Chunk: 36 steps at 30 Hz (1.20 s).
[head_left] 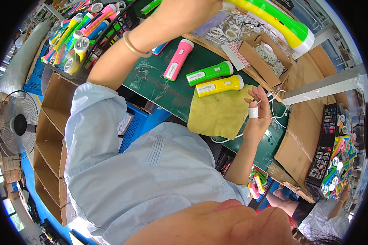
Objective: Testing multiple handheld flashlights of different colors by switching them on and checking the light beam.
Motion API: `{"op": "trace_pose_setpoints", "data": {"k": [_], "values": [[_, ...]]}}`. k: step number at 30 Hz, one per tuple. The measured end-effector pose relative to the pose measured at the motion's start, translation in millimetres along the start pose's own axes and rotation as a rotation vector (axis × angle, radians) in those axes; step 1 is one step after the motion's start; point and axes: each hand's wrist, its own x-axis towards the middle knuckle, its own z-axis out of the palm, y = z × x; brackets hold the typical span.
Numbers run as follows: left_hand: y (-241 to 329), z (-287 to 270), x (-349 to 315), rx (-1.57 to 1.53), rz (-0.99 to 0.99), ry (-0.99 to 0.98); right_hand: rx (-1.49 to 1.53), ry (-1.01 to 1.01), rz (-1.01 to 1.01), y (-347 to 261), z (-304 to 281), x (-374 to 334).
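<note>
My left hand (188, 14), partly cut off by the top edge, is closed at the tail end of a green and yellow flashlight (274, 20) raised close to the view; most of its fingers are hidden. My right hand (259, 116), white tape round one finger, holds a thin white cable (275, 117) with its plug end between curled fingers. Just left of it lies a yellow flashlight (219, 85), partly on a yellow-green cloth (214, 114). Beside that are a green flashlight (209, 73) and, farther left, a pink flashlight (178, 60).
The green worktable (151, 83) carries a cardboard box (265, 59) of small white parts and a heap of white cables (237, 28). Crates of flashlights (75, 45) stand left and right. A metal post (327, 87) crosses at right. Another person (323, 216) sits lower right.
</note>
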Motion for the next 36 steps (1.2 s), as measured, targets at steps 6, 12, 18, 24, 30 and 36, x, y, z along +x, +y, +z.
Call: {"op": "trace_pose_setpoints", "data": {"k": [6, 12, 18, 24, 30, 36], "values": [[58, 55, -98, -0.863, -0.457, -0.851, 0.097, -0.132, 0.101, 10, 17, -12], [86, 90, -162, -1.12, -0.88, -0.84, 0.201, -0.01, 0.68, 31, 15, -43], [119, 115, -157, -1.803, -1.428, -0.514, -0.24, -0.303, 0.412, 29, 11, -64], [104, 134, -146, -2.118, -1.649, -0.466, -0.126, -0.143, 0.545, 47, -16, -77], [109, 133, -122, -2.121, -1.598, -0.466, -0.173, 0.136, 0.491, 36, -5, -81], [108, 139, -132, -2.126, -1.595, -0.49, -0.171, 0.044, 0.509, 44, -10, -86]]}}
